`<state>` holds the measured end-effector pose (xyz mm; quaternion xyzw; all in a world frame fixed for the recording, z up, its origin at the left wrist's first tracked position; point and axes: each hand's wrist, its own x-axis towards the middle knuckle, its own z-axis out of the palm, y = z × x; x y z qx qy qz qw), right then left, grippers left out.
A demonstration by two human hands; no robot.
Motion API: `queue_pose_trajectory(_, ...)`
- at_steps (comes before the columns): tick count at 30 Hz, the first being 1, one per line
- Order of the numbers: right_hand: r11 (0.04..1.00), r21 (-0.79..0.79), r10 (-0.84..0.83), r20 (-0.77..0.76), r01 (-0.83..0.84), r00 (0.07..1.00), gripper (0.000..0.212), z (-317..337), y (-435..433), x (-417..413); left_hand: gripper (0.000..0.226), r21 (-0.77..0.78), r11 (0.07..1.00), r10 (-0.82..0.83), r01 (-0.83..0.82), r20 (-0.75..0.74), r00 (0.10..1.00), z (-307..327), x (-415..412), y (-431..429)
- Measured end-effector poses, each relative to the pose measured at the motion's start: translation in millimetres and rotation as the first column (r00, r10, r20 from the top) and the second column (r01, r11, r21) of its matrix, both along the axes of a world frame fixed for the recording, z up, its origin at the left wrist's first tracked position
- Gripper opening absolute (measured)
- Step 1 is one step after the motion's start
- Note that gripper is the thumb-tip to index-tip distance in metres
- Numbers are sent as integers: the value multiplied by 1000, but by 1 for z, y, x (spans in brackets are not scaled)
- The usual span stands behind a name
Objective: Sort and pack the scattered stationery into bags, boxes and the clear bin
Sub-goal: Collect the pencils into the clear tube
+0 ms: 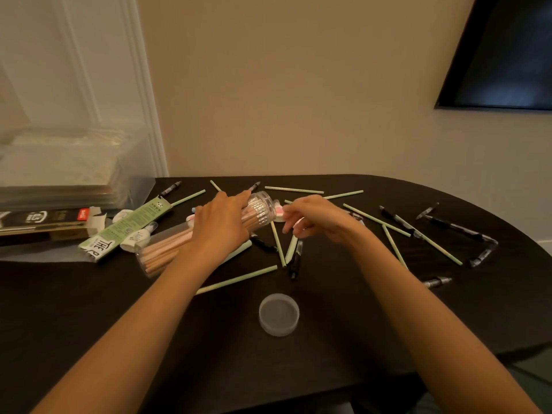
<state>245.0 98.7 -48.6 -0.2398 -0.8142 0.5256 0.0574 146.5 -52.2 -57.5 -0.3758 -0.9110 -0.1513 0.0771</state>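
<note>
Far left, a clear bin (59, 174) sits at the counter (328, 369) edge, cut off by the frame; its contents are hazy, not readable through the plastic. Below it a dark box (38, 224) lies flat, also cropped at the left edge. Next, a green carton (125, 227) rests slantwise, with small white bottles (134, 239) partly tucked under and beside it. The left hand (221, 222) is wrapped over a clear tube (203, 233) of wooden pencils lying tilted on the counter; the hand hides the tube's middle and the fingers are clamped across it. The tube's open mouth points toward the right hand (310, 218), whose fingers are curled together near a small pink-and-white item (279, 212), likely an eraser; blur makes it unclear whether the hand actually pinches it. Pale green sticks (239, 279) lie scattered across the dark top, some crossing under the hands. A round translucent lid (279, 313) lies alone near the front, between the forearms. Right of that, black pens (457, 228) lie spread apart.
</note>
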Motion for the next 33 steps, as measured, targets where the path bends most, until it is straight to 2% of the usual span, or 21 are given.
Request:
queue_pose_trajectory(2,977,140,151,98,-164,984,17,-6,-9,7,76,-17,1000,23,-23,-14,1000,-3,5,-9)
queue_pose_trajectory(4,910,239,286,226,-338,931,14,-9,-21,15,71,-44,998,38,-39,-11,999,-6,12,-18)
queue_pose_trajectory(6,845,258,367,358,-468,859,25,-14,-34,21,69,-58,997,48,-49,-8,999,-10,17,-26)
queue_pose_trajectory(10,735,296,415,515,-610,750,55,-28,-54,29,70,-77,995,71,-69,32,997,-17,26,-35)
queue_pose_trajectory(13,713,331,406,523,-618,749,53,-39,-60,34,71,-96,993,71,-68,29,997,-19,33,-38)
queue_pose_trajectory(18,745,382,375,438,-546,817,46,-42,-62,41,73,-102,993,69,-63,49,996,-22,40,-37)
queue_pose_trajectory(21,800,328,398,334,-501,854,36,-39,-53,44,75,-97,993,67,-61,66,996,-24,40,-35)
queue_pose_trajectory(24,923,104,367,46,-370,929,25,-35,-34,50,74,-89,994,64,-59,45,997,-26,37,-30)
queue_pose_trajectory(26,967,-100,214,-191,-236,958,26,-39,-17,47,72,-85,995,54,-52,18,998,-26,30,-23)
queue_pose_trajectory(28,956,-258,46,-340,-141,939,28,-45,-5,41,73,-75,997,36,-35,20,999,-26,25,-14)
queue_pose_trajectory(30,934,-345,-63,-417,-94,907,30,-50,8,27,75,-59,998,8,-5,35,999,-23,15,0)
queue_pose_trajectory(33,938,-334,-77,-454,-90,888,31,-46,15,14,79,-61,997,-42,46,71,997,-20,7,14)
